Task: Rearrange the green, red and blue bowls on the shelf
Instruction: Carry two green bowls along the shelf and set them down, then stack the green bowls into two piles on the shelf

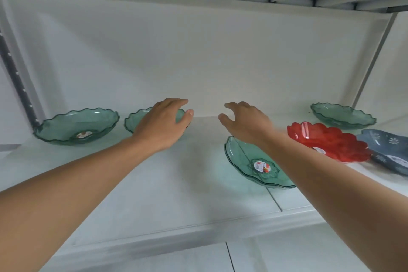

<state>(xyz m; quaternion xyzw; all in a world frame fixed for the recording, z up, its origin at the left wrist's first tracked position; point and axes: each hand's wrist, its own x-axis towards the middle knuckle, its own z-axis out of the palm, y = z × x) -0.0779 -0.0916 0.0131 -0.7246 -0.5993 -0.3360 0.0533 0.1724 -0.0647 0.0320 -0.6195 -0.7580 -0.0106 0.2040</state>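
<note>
Presently both hands hang spread and empty: left hand (164, 121) over the second green bowl (134, 121), right hand (245, 122) above the front green bowl (247, 159). Red bowl (331, 141) and blue bowl (388, 150) sit at three o'clock. Advise gripping scalloped rims squarely, lifting level.

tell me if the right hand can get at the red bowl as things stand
Probably yes. The right hand is open and empty, and the red bowl sits just to the right of its forearm on the shelf, its rim uncovered, though it overlaps the blue bowl.
</note>
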